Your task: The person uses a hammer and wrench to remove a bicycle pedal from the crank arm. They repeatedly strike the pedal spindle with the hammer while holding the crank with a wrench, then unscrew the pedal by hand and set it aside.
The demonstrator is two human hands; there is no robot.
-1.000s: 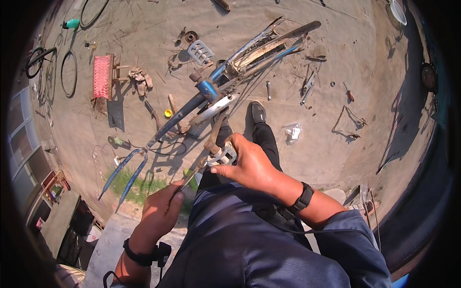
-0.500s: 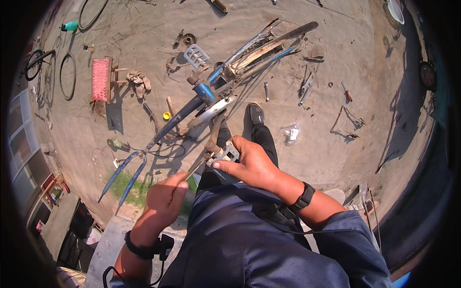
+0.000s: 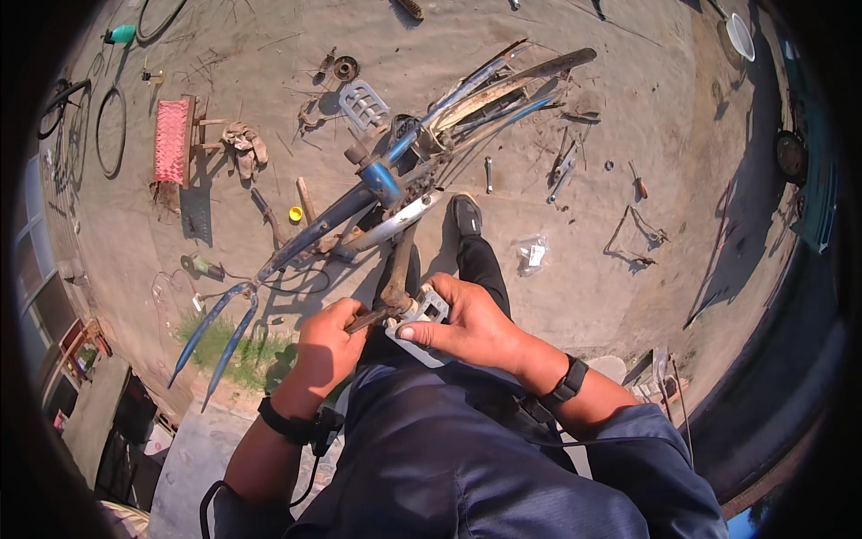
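Observation:
My right hand (image 3: 471,325) grips a grey bicycle pedal (image 3: 418,334), with the thumb across its near side. The pedal sits at the end of a rusty crank arm (image 3: 400,269) that reaches back to an old blue bicycle frame (image 3: 328,220). In my left hand (image 3: 330,343) is a rusty, flat wrench (image 3: 366,321), its end against the joint of pedal and crank; the jaw itself is hard to make out. The frame lies in front of me, with its blue fork (image 3: 235,337) toward the left. A second grey pedal (image 3: 365,106) shows on the frame's far side.
Left of the frame are a low red-topped stool (image 3: 173,141), cloth gloves (image 3: 244,148), a yellow cap (image 3: 295,214) and a green power tool (image 3: 203,267). Rightward lie a wrench (image 3: 488,174), pliers (image 3: 564,171), a screwdriver (image 3: 638,182) and a plastic bag (image 3: 533,255).
My left hand has moved up and right, closer to the pedal, along with the wrench, so less of the wrench shows. My right hand stays on the pedal. The whole view has shifted slightly.

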